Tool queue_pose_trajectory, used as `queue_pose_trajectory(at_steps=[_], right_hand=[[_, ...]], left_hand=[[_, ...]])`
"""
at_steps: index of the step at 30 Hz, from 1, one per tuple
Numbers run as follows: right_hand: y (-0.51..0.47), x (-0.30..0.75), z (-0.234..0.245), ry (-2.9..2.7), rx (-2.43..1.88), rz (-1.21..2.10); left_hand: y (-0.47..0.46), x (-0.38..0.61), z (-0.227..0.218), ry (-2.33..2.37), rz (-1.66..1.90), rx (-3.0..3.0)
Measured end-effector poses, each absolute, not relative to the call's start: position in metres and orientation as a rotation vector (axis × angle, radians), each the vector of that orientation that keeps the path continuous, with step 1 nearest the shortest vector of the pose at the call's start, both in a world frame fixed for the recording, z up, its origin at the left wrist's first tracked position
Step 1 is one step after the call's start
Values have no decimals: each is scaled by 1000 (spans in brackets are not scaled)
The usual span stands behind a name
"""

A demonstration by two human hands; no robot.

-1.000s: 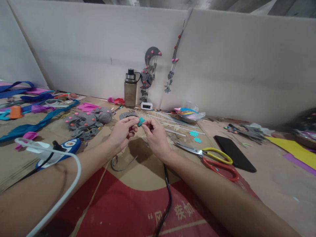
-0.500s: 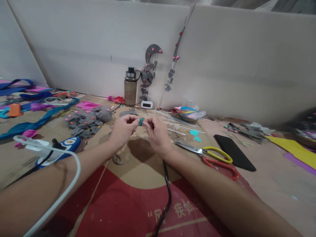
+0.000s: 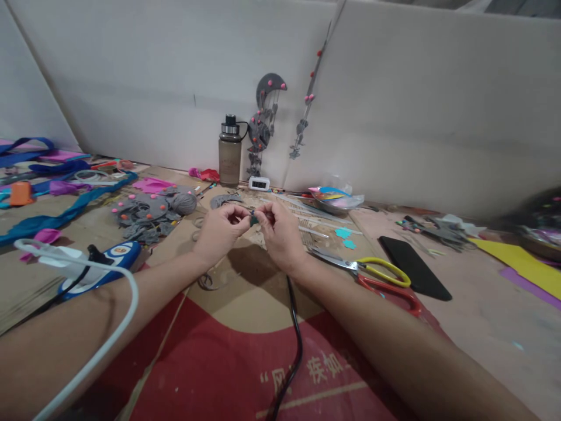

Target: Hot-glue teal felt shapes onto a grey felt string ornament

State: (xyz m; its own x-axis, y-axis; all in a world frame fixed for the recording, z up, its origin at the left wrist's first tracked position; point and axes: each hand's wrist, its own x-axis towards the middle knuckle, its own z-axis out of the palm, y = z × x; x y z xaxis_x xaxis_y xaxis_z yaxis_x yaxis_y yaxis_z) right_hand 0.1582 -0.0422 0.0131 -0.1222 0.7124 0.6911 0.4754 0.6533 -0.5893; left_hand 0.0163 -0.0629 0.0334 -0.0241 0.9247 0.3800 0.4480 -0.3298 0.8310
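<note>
My left hand point(image 3: 219, 231) and my right hand point(image 3: 280, 234) meet over the middle of the cardboard-covered table point(image 3: 245, 292). Both pinch a small teal felt piece point(image 3: 253, 220) between their fingertips; only a dark sliver of it shows between the fingers. Two more teal cut-outs point(image 3: 344, 235) lie on the table to the right of my right hand. Yellow and red-handled scissors point(image 3: 372, 273) rest just right of my right wrist.
A black phone point(image 3: 414, 268) lies beyond the scissors. A brown water bottle point(image 3: 230, 153), a small white clock point(image 3: 258, 183) and grey felt hangings point(image 3: 263, 123) stand at the back wall. Grey felt scraps and yarn point(image 3: 151, 211) lie left. A blue glue gun point(image 3: 103, 266) and a black cable point(image 3: 294, 345) sit near.
The teal piece has been folded or pressed smaller between my fingertips, and both hands have closed in tighter round it. The view has tilted slightly.
</note>
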Motion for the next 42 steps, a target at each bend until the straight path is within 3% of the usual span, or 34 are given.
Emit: queue_pose_trajectory(at_steps=[42], right_hand=[[-43,164,12,-1772,-1032,351]], left_hand=[[-61,15,31,1308,1360,1774]])
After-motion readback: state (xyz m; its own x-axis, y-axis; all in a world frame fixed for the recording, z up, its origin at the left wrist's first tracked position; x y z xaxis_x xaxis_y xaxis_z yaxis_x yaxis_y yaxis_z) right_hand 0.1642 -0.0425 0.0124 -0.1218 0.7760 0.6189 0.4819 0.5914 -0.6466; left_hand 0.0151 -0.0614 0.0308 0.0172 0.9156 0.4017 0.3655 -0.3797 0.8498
